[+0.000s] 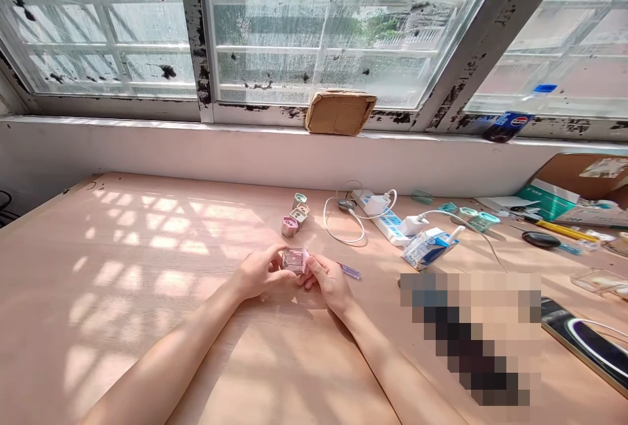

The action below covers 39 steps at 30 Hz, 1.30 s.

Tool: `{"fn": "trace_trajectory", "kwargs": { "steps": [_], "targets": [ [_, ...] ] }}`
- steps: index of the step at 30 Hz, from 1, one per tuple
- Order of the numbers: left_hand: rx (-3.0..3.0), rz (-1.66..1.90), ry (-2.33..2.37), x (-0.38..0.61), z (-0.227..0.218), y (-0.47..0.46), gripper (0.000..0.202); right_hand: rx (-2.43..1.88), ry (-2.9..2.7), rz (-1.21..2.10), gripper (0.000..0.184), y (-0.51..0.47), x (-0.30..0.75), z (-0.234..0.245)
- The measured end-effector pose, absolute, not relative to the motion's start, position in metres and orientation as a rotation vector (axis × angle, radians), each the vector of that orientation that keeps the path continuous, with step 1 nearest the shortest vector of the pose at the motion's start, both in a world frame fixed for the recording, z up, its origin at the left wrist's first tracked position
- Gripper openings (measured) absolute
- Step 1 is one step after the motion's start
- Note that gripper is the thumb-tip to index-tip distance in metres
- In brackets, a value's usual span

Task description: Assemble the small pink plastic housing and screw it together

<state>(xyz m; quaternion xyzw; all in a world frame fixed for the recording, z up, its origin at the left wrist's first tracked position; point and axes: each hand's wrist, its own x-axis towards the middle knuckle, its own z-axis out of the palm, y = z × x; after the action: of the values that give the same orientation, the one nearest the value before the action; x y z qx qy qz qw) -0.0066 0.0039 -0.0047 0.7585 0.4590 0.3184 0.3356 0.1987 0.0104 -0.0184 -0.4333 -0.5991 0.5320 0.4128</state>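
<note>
**A:** What are the fingers doing in the head view?

**B:** The left hand [260,274] and the right hand [326,281] meet over the table. Each pinches one side of a little pink box [295,259], with the fingers pressed against its walls. The box sits between the fingertips, low over the wood. I cannot tell whether it touches the wood.

**A:** What is it made of?

**B:** It looks like clear, glossy plastic with a pink tint. It is square-cornered and roughly cube-shaped.

**A:** What lies near the fingers?

**B:** Just right of the right hand's fingers lies a slim, see-through purple stick [350,272]. Beyond the fingertips stands a cluster of small caps [296,214], rounded, in pink, green and beige. Farther off to the right are a white power strip [385,216] and a looping white cable [343,225]. A blue-and-white carton [428,246] lies there on its side. Well right of the fingers, a phone [583,340] shows a dark, shiny screen.

**A:** And the surface and the room?

**B:** The table [122,268] is a pale, matte, wood-grain board, with barred patches of sunlight left of the fingers. Behind it is a white sill below a window [304,26] with flaking frames and streaked glass. A folded piece of cardboard [339,112] leans there, straight beyond the fingers. A bottle [515,121] with a blue label lies far to the right.
</note>
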Motion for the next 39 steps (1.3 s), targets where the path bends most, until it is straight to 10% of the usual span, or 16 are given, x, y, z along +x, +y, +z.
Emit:
{"fn": "trace_trajectory", "kwargs": {
  "steps": [39],
  "targets": [
    [1.740,0.998,0.881,-0.013,-0.004,0.013,0.037,-1.131,-1.595,1.117,0.042,0.009,0.197,-0.024]
  ]
}}
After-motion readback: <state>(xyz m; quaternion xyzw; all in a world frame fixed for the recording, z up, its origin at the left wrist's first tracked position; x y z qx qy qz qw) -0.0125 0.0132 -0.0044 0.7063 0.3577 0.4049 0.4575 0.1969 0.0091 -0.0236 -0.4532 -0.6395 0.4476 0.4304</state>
